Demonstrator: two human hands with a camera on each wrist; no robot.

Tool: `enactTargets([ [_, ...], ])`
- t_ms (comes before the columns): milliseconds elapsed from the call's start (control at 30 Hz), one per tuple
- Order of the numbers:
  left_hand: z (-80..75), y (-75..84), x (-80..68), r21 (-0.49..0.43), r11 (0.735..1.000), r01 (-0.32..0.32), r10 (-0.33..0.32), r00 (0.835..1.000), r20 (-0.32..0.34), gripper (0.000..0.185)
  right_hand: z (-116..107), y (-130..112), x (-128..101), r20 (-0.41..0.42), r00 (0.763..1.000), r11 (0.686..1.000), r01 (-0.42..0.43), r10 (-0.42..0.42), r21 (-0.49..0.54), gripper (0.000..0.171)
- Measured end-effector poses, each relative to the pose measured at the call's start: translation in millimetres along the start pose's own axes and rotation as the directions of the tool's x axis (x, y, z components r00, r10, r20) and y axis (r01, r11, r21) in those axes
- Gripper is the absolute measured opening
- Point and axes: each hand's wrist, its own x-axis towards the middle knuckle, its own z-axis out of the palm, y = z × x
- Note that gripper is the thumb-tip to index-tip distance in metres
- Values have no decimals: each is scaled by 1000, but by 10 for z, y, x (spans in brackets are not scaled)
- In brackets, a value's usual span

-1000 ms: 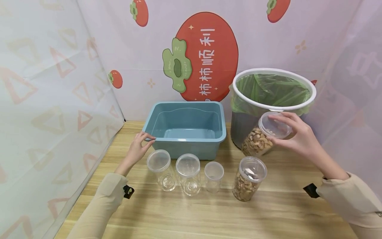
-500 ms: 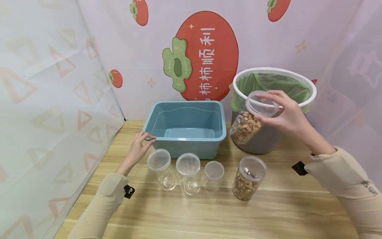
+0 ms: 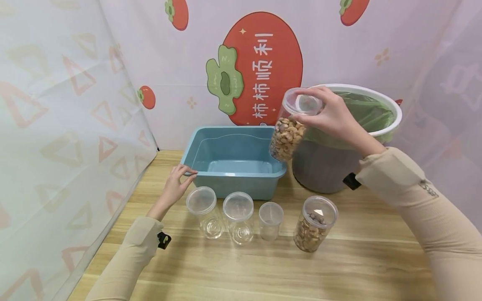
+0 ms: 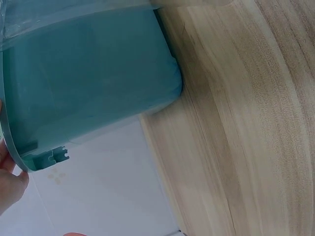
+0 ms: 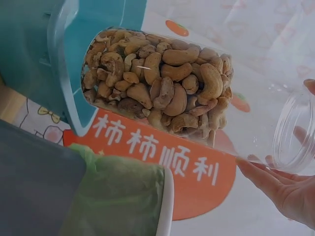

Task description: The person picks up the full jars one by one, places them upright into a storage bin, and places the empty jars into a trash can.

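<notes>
My right hand (image 3: 327, 115) grips the lid end of a clear jar of cashews (image 3: 288, 133), held tilted in the air over the right rim of the blue tub (image 3: 233, 133). In the right wrist view the jar of cashews (image 5: 157, 83) fills the middle, with my fingers (image 5: 275, 184) round its lid at the lower right. My left hand (image 3: 178, 179) holds the tub's front left corner; in the left wrist view only a fingertip (image 4: 10, 184) shows by the tub's corner (image 4: 44, 157). A second jar of nuts (image 3: 314, 223) stands on the table.
Three empty lidded clear jars (image 3: 205, 213) (image 3: 238, 217) (image 3: 270, 220) stand in a row in front of the tub. A grey bin with a green liner (image 3: 339, 138) stands at the back right. Fabric walls close the left side and the back of the wooden table (image 3: 263, 267).
My right hand has lifted the cashew jar from beside the bin, up and to the left, to above the tub's right rim. The left hand has stayed on the tub.
</notes>
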Motion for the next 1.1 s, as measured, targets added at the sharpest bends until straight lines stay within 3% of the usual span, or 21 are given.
enactTargets([
  [267,6,28,3,-2,1000,12,-12,1000,7,9,293,99,337,128,990,995,-69,60,72,57],
  [500,15,10,-8,4,1000,10,-10,1000,-3,9,562,199,496,183,978,992,-113,100,63,57],
  [867,5,-12,-5,12,1000,13,-13,1000,-6,8,915,403,523,281,942,975,-210,182,70,60],
  [1100,5,-6,-12,0,1000,26,-26,1000,-2,8,1085,548,452,366,913,971,-226,181,84,57],
])
